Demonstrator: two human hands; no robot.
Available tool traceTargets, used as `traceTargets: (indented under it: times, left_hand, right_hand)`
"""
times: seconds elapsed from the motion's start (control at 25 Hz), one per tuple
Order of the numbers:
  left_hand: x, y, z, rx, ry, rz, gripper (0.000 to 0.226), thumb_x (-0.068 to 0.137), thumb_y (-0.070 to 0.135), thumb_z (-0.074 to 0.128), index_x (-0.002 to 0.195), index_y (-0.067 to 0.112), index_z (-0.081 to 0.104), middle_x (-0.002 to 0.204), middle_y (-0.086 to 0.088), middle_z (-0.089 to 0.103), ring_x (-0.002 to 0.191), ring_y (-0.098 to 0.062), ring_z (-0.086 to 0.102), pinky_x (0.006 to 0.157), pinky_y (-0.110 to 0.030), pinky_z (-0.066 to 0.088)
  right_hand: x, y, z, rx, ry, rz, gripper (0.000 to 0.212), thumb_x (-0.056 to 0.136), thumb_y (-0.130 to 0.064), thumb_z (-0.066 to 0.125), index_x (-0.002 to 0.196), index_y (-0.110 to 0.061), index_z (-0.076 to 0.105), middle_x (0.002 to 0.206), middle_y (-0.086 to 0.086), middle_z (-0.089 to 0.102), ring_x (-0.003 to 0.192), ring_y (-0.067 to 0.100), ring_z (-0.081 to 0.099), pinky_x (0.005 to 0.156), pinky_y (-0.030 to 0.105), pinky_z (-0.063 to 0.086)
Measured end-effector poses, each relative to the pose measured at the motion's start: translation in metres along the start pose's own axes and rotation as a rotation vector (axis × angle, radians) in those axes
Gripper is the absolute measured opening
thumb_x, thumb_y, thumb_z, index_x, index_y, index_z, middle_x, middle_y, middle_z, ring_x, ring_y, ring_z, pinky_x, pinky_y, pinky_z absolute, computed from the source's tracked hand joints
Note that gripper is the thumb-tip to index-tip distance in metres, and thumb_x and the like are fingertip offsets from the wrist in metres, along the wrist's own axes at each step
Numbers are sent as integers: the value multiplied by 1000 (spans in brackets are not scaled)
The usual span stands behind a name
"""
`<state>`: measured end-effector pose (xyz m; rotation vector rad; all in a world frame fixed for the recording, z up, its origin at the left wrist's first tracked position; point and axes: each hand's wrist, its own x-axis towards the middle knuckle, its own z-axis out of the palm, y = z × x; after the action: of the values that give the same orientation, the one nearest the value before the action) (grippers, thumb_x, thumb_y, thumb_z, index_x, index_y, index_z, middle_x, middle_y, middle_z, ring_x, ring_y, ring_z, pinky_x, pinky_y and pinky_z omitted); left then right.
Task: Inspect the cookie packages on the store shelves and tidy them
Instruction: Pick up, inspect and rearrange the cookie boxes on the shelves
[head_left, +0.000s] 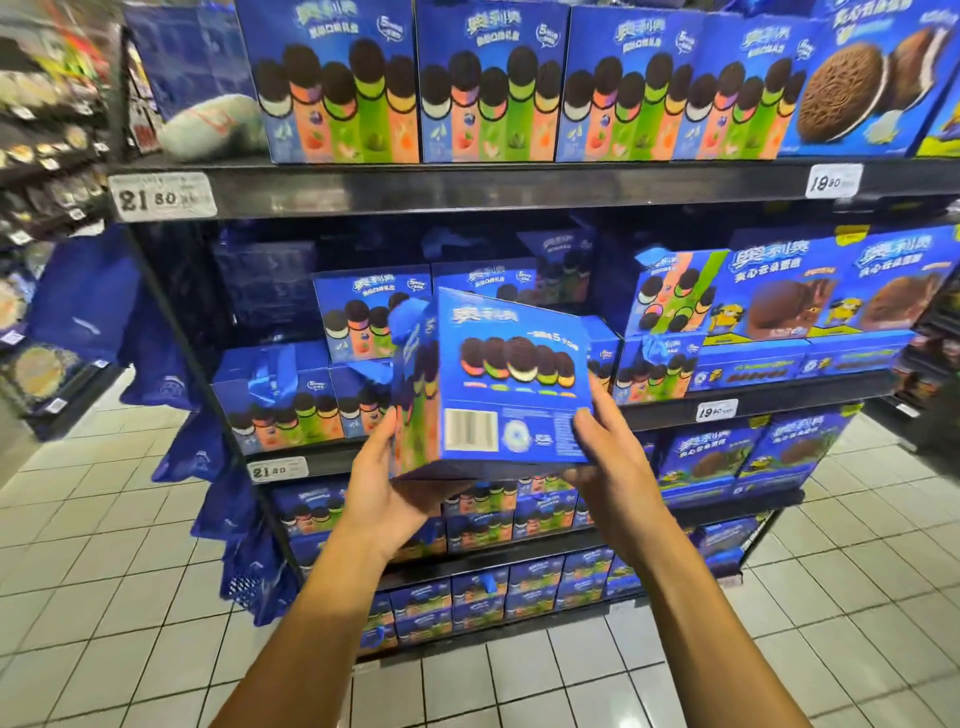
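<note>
Head view: blue cookie box (511, 379) held tilted in front of the middle shelf (519, 441), barcode side facing the camera, left hand (379, 483) cupped under its lower left corner with fingers curled round the edge, right hand (608, 457) gripping the lower right corner, thumb on the face. Judged light, stiff cardboard, crushable at corners, contents fragile; best held by opposite edges. Contents sealed, not visible; neighbouring boxes (291, 410) on that shelf standing unevenly, one box (670, 293) leaning.

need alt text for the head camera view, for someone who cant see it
Both hands, left hand and right hand, hold a blue cookie box tilted, its barcode side facing the camera, before store shelves packed with similar blue boxes. White price tags sit on the shelf edges; the floor is pale tile.
</note>
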<state>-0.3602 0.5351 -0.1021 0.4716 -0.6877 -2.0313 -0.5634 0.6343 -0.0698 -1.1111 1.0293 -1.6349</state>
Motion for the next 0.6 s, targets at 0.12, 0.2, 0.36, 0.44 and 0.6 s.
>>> traceTargets:
  times: [0.12, 0.2, 0.36, 0.44, 0.6]
  left_hand:
    - [12, -12, -6, -12, 49, 11, 46, 99, 51, 43, 109, 22, 77, 118, -10, 72, 106, -33, 70, 89, -60, 54]
    - [19, -21, -4, -18, 120, 37, 46, 100, 47, 44, 100, 18, 79, 111, -10, 75, 99, -32, 72, 83, -54, 59]
    - [28, -35, 12, 39, 243, 59, 42, 99, 45, 48, 92, 18, 81, 103, -9, 77, 92, -30, 74, 75, -49, 61]
    - [29, -42, 24, 62, 289, 53, 47, 101, 43, 45, 84, 19, 82, 93, -6, 78, 83, -26, 76, 67, -42, 62]
    - [11, -64, 21, 324, 330, 51, 26, 102, 16, 51, 97, 26, 74, 86, 11, 78, 89, -19, 74, 58, -23, 59]
  right_hand:
    - [-6, -3, 10, -103, -37, -109, 58, 89, -37, 68, 144, -40, 48, 138, -21, 61, 127, 2, 58, 91, 20, 54]
    - [-8, -7, 8, -96, -33, -138, 61, 91, -34, 68, 148, -32, 46, 139, -19, 61, 128, 2, 57, 91, 15, 52]
    - [-3, -13, -6, -104, -22, -174, 48, 98, -15, 60, 135, -43, 49, 125, -37, 62, 119, -13, 57, 87, 7, 49]
    - [-1, -15, -17, -107, -15, -178, 48, 97, -15, 61, 132, -46, 50, 124, -40, 61, 118, -16, 56, 86, 6, 48]
    - [3, -16, -37, -95, -38, -177, 49, 90, -31, 67, 126, -62, 56, 130, -30, 63, 121, -5, 59, 88, 12, 51]
